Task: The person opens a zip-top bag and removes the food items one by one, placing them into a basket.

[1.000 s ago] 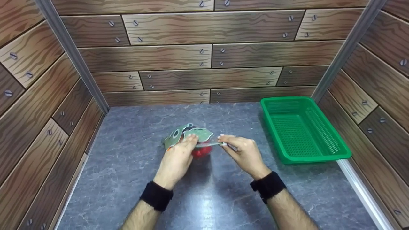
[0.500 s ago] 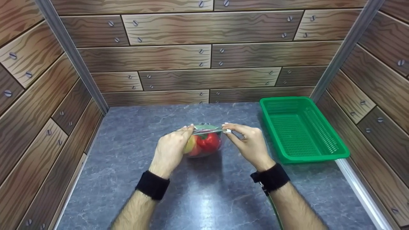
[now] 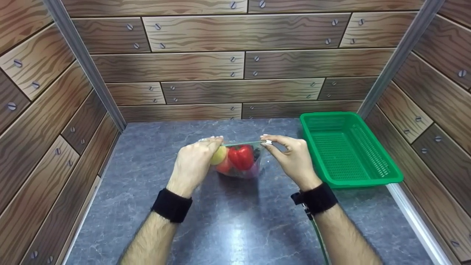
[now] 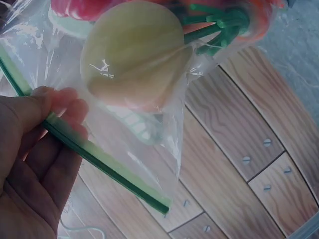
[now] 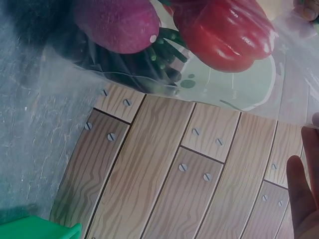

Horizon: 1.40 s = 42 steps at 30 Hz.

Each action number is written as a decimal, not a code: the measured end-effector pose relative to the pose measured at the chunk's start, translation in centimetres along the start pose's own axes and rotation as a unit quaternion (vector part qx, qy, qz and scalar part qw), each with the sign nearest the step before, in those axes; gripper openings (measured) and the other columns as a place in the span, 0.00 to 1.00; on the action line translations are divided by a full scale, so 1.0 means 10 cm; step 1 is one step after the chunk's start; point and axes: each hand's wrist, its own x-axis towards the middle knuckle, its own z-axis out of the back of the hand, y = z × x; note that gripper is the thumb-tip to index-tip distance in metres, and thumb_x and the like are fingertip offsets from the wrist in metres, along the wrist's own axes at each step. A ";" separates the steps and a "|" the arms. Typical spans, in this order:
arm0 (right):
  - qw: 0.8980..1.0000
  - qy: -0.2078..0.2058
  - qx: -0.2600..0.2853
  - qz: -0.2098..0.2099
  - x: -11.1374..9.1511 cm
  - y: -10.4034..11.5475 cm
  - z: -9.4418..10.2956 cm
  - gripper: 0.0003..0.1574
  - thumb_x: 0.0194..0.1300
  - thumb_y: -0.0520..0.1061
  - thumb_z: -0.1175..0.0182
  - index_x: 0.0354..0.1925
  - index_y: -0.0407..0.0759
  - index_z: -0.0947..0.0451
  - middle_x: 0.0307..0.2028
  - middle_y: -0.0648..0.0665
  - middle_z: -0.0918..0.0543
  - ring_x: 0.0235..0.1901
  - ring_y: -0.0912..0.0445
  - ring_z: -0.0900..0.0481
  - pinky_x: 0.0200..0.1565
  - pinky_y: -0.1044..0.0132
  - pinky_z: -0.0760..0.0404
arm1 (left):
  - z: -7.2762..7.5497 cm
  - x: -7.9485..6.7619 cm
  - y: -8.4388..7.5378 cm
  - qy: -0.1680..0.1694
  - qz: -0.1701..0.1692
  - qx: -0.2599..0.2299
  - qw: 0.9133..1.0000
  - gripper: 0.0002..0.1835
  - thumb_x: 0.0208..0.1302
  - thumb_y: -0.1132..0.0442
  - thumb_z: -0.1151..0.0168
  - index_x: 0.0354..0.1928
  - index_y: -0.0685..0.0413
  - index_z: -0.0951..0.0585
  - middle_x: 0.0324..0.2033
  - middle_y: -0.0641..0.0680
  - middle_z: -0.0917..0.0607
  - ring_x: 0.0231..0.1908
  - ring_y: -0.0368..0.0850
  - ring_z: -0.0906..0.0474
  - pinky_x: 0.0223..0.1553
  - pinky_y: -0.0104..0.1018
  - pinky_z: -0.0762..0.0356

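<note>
A clear zip bag (image 3: 254,173) with a green zip strip (image 4: 107,169) hangs between both hands over the table. Inside are a red bell pepper (image 3: 241,157), a pale yellow round item (image 4: 134,55), green stems (image 4: 227,22) and a purple rounded item (image 5: 119,25). My left hand (image 3: 195,162) pinches the strip between thumb and fingers, left of the contents. At the strip's other end my right hand (image 3: 290,158) pinches a small white slider (image 3: 268,142) with thumb and forefinger. In the right wrist view only a few of its fingers show.
A green plastic basket (image 3: 342,158) stands on the right of the grey marbled table (image 3: 140,184). Wood-patterned walls (image 3: 206,66) close in the back and both sides. A green cable (image 3: 319,235) runs from the right wristband (image 3: 316,198).
The bag has been turned so its vegetables face me, its printed side no longer showing. Both hands have moved apart and away from me, the zip strip now stretched between them.
</note>
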 end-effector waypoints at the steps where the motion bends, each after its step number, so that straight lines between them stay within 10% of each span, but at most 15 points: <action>1: 1.000 0.001 0.011 -0.007 0.00 -0.01 0.00 0.11 0.72 0.38 0.17 0.51 0.40 0.01 0.49 0.43 -0.01 0.51 0.47 -0.01 0.58 0.83 0.13 | 0.00 0.01 0.00 -0.001 0.000 -0.005 1.000 0.21 0.72 0.67 0.26 0.64 0.49 0.06 0.57 0.54 0.01 0.54 0.53 0.00 0.43 0.50 0.00; 9: 0.994 0.009 0.072 -0.078 -0.03 -0.11 0.05 0.05 0.75 0.35 0.22 0.48 0.38 0.02 0.44 0.40 0.00 0.44 0.69 0.07 0.50 0.82 0.11 | 0.02 0.04 0.00 -0.007 0.004 -0.043 0.999 0.18 0.71 0.67 0.26 0.61 0.50 0.05 0.54 0.55 0.00 0.51 0.54 0.00 0.42 0.51 0.01; 21: 0.972 0.017 0.173 -0.155 0.00 -0.15 0.19 0.04 0.79 0.33 0.25 0.47 0.35 0.04 0.41 0.37 0.01 0.41 0.63 0.04 0.47 0.74 0.07 | 0.03 0.06 0.04 0.011 0.029 -0.108 0.994 0.12 0.76 0.67 0.26 0.55 0.48 0.04 0.46 0.54 -0.01 0.40 0.60 0.01 0.34 0.58 0.04; 33: 0.979 0.092 0.169 -0.074 -0.22 -0.30 0.32 0.15 0.75 0.28 0.25 0.55 0.38 0.03 0.52 0.35 0.01 0.54 0.65 0.04 0.60 0.73 0.07 | -0.04 0.07 0.02 0.011 0.036 -0.123 0.992 0.08 0.83 0.62 0.28 0.54 0.50 0.04 0.47 0.55 -0.01 0.44 0.58 0.00 0.37 0.56 0.03; 42: 0.988 0.073 0.121 -0.057 -0.26 -0.26 0.27 0.07 0.74 0.30 0.22 0.47 0.37 0.02 0.42 0.37 0.00 0.44 0.71 0.06 0.53 0.78 0.08 | -0.03 0.08 0.00 0.005 0.032 -0.123 0.992 0.07 0.83 0.61 0.28 0.53 0.50 0.04 0.46 0.56 -0.01 0.42 0.58 0.00 0.36 0.56 0.03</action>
